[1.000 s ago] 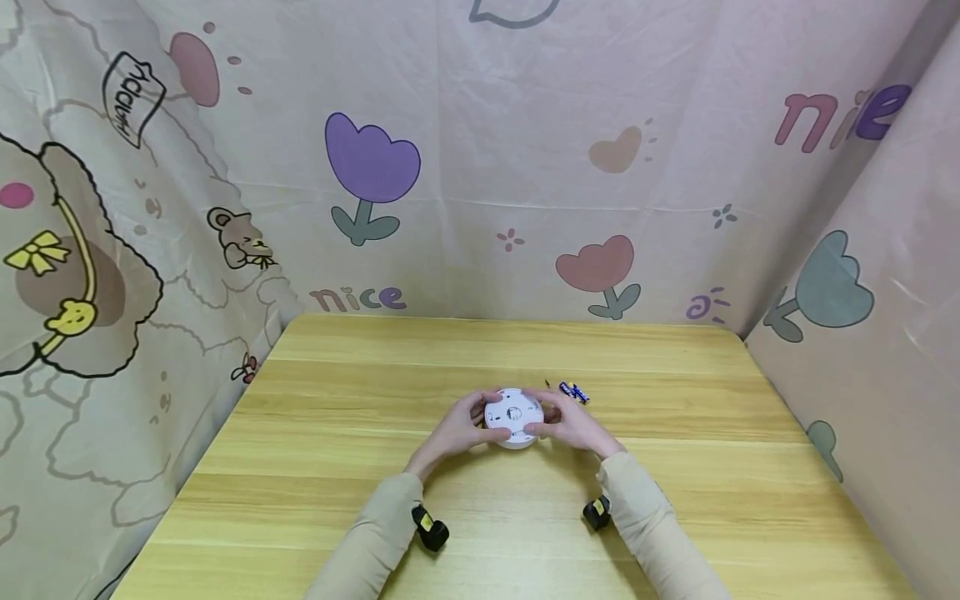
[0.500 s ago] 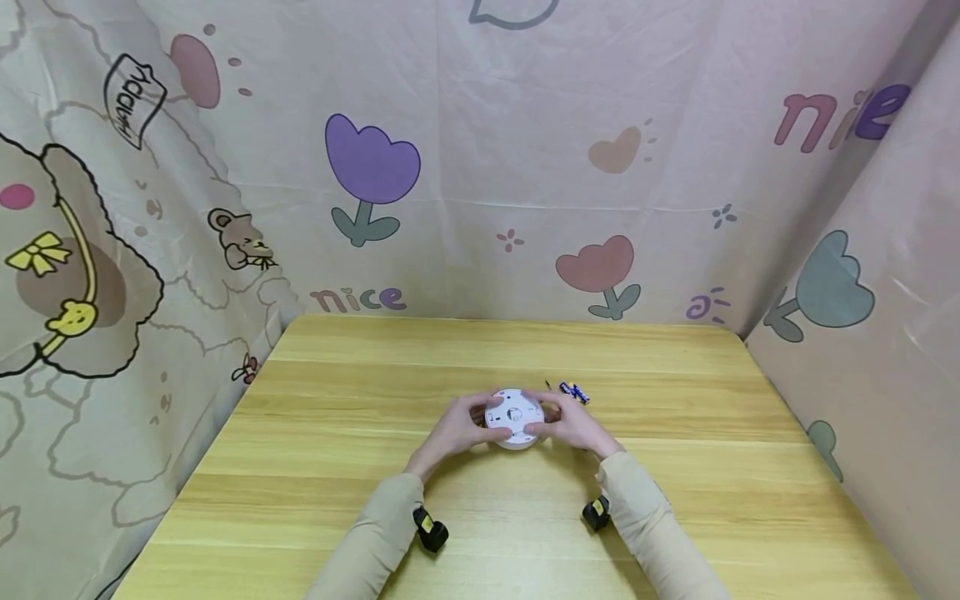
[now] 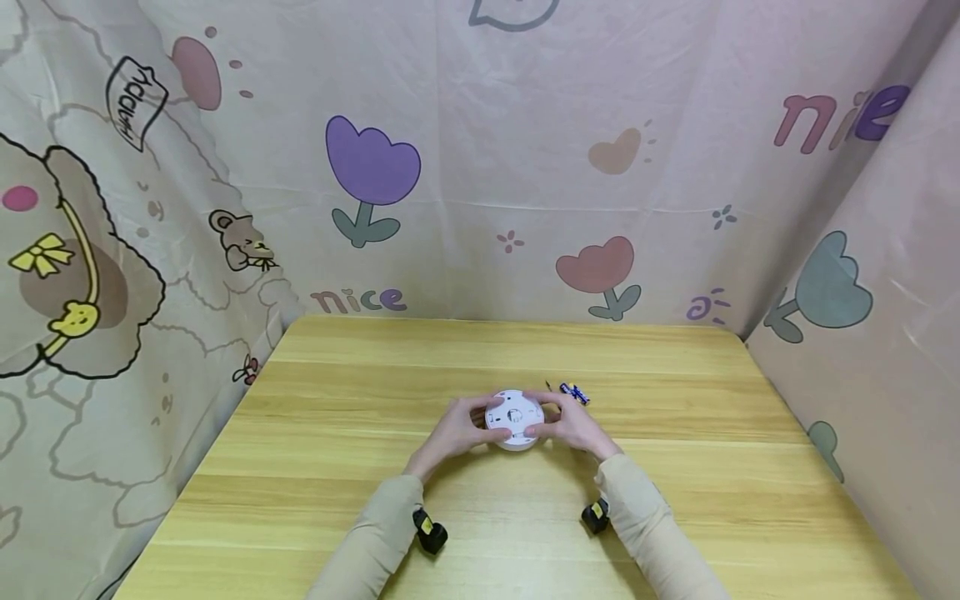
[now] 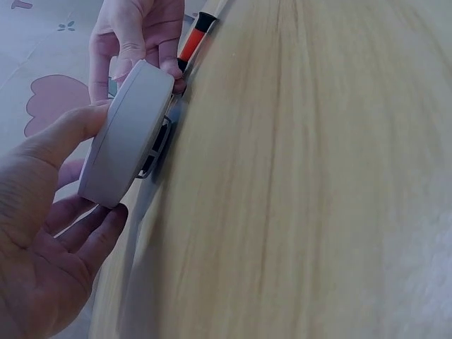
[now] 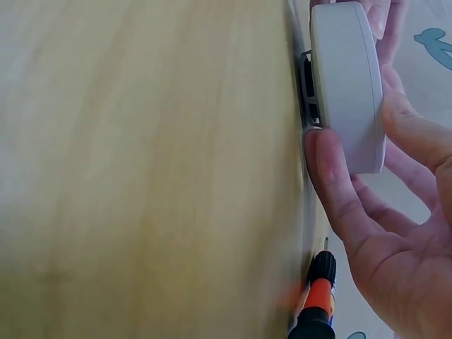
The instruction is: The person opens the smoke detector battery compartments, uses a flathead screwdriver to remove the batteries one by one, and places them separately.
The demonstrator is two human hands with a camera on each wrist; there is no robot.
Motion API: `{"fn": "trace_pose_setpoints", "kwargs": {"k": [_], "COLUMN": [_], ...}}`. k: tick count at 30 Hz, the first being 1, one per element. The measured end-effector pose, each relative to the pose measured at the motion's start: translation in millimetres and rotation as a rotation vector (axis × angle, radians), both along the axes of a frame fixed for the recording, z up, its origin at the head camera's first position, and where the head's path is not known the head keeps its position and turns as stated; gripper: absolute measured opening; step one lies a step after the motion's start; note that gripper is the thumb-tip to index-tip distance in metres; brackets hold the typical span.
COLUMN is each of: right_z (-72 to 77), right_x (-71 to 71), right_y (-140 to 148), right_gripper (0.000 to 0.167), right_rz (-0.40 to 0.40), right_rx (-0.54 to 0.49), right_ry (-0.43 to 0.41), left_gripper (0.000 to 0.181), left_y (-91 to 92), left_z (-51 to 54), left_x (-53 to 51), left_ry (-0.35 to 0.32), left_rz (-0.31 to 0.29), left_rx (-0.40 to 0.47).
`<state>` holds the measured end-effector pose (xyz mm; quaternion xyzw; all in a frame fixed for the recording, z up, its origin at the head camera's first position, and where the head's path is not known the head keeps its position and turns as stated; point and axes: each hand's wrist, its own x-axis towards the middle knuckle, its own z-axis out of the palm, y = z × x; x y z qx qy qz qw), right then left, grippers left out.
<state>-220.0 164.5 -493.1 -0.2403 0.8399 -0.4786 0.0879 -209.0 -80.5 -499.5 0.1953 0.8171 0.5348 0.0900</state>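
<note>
A white round smoke detector [image 3: 514, 414] is held between both hands near the middle of the table, its flat face with slots and a centre hole turned up. My left hand [image 3: 454, 431] grips its left rim, thumb on the upper face and fingers underneath. On the opposite rim my right hand [image 3: 577, 427] holds it the same way. In the left wrist view the smoke detector [image 4: 128, 138] shows a dark vented part on its underside, close above the tabletop. The right wrist view shows the detector's smooth side wall [image 5: 347, 92].
An orange and black screwdriver [image 5: 319, 296] lies beside the right hand, mostly hidden in the head view. Blue batteries [image 3: 575, 393] lie just behind that hand. The wooden table [image 3: 360, 358] ends at a patterned cloth [image 3: 465, 167] at the back.
</note>
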Motion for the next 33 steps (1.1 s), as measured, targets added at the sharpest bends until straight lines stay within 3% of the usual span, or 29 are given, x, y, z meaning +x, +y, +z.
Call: {"fn": "trace_pose_setpoints", "kwargs": {"k": [8,18,33], "right_z": [-0.3,2.6,4.5], "right_x": [1.3,3.3,2.9], "right_y": [-1.8,-2.9,0.3], "right_gripper": [0.062,0.063,0.076], "right_rz": [-0.030,-0.052,-0.005], "right_rx": [0.034,0.008,-0.007], "right_ry": [0.024,-0.038,-0.057], "left_gripper": [0.066,0.067,0.066], "left_y": [-2.5,-4.3,-7.3], "left_z": [-0.6,-1.0,-0.1], "left_x": [-1.6,-3.2,-5.4], "left_ry": [0.036,0.036,0.038], "left_rz": [-0.032,-0.056,-0.074], "left_rx": [-0.032,-0.033,-0.057]}}
